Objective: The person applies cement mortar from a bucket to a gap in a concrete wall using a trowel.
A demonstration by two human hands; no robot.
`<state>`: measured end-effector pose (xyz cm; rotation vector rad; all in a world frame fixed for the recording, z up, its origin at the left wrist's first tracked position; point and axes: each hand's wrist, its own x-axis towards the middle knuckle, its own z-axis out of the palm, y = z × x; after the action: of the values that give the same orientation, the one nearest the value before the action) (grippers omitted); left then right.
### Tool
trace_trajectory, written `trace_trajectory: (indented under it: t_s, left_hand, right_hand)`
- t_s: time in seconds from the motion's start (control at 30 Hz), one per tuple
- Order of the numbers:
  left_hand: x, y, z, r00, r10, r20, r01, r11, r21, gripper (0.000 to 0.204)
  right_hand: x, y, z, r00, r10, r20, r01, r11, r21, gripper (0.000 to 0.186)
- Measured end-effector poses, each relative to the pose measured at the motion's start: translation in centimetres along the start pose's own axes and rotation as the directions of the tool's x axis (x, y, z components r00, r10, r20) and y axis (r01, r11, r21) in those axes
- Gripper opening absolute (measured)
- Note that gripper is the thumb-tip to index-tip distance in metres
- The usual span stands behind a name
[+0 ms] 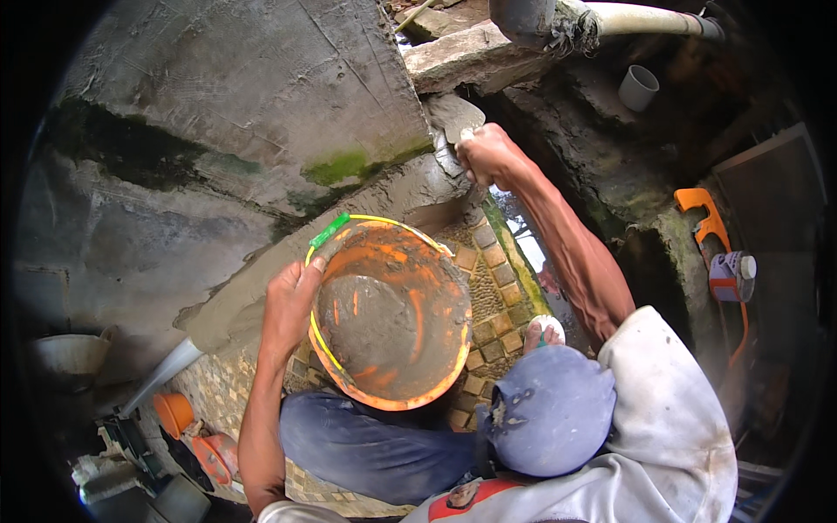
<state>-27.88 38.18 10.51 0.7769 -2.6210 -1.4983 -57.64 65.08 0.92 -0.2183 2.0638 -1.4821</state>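
Note:
My left hand [296, 288] grips the left rim of an orange bucket [410, 314], thumb over the edge beside its yellow handle with a green grip [330, 229]. Grey wet mortar coats the bucket's inside and lies in its bottom. My right hand [488, 152] is closed round the pale handle of a trowel [452, 113], whose mortar-covered blade is at the upper end of a wet mortar ledge [410, 187] along the foot of the stained concrete wall [244, 78].
An orange saw [702, 213], a plastic jar [731, 277] and a white cup [638, 87] lie at the right. Pipes [636, 22] cross above a broken slab [462, 57]. A narrow water channel [527, 244] borders the tiled floor [488, 322]. An orange container [173, 414] and a bowl [70, 353] sit lower left.

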Motion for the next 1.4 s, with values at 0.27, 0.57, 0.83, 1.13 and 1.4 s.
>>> trace_trajectory:
  t_s: [0.27,0.57,0.83,1.13,1.4]
  left_hand:
    - [-2.4,0.3,-2.3,0.995,-0.091,-0.029,0.093,0.995,0.043,0.035]
    - [-1.4,0.8,-0.7,0.998,-0.067,0.013,0.068,0.997,-0.047,0.032]
    - [-1.6,0.7,-1.9,0.994,-0.110,0.000,0.110,0.994,-0.022,0.031]
    - [0.1,1.3,0.0,0.992,-0.125,0.010,0.125,0.983,-0.132,0.033]
    - [0.2,2.1,0.1,0.996,-0.092,-0.003,0.092,0.995,-0.029,0.036]
  right_hand:
    - [-5.6,3.6,-1.2,0.992,0.068,-0.105,-0.041,0.969,0.243,0.029]
    - [4.0,6.2,-7.8,0.937,0.244,0.248,-0.343,0.765,0.545,0.040]
    - [6.2,3.3,-3.0,0.978,0.138,0.155,-0.157,0.980,0.120,0.040]
    - [3.7,2.1,-3.0,0.988,0.067,0.140,-0.038,0.979,-0.199,0.051]
    - [3.6,4.2,-4.0,0.848,-0.359,0.390,0.523,0.448,-0.725,0.043]
